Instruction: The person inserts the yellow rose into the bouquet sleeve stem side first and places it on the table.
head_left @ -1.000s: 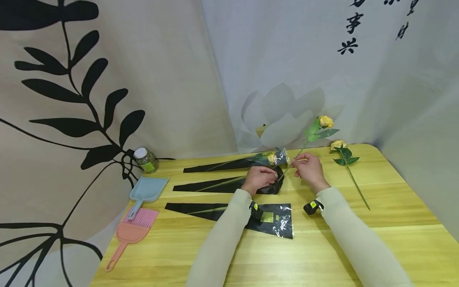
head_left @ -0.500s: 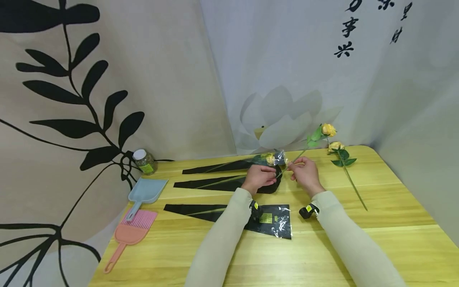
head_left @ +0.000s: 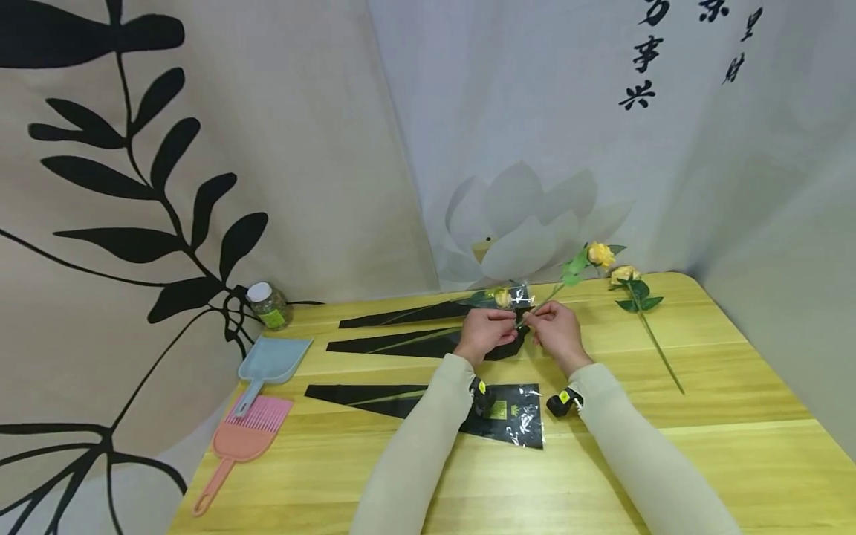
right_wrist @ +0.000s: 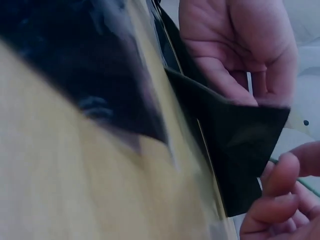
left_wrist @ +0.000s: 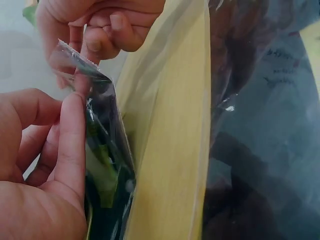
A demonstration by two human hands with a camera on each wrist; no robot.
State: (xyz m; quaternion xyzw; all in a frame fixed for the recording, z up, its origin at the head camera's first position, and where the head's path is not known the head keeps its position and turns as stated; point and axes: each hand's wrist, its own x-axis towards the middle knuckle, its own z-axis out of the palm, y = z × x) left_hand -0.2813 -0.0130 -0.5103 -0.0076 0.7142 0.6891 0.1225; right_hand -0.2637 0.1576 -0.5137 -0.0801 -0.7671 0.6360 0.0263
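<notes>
My left hand (head_left: 483,334) pinches the mouth of the middle black flower sleeve (head_left: 414,345) between thumb and fingers; in the left wrist view its clear edge stands up beside the thumb. Close by, my right hand (head_left: 556,334) pinches the green stem (right_wrist: 310,188) of an artificial yellow rose (head_left: 600,255). The bloom leans up and right beyond that hand, and the stem's lower end goes in at the sleeve mouth, hidden by fingers and film. In the right wrist view the dark sleeve flap (right_wrist: 245,145) spreads between both hands.
Behind lies a sleeve with a yellow rose inside (head_left: 501,297); in front, a flat black sleeve (head_left: 515,423). Another rose (head_left: 643,308) lies right. Along the left are a lidded jar (head_left: 269,306), a blue dustpan (head_left: 276,358) and a pink brush (head_left: 244,440).
My right hand has moved left with the rose, close up to my left hand. The bloom sits lower than a second ago, and the stem has slid further into the sleeve mouth.
</notes>
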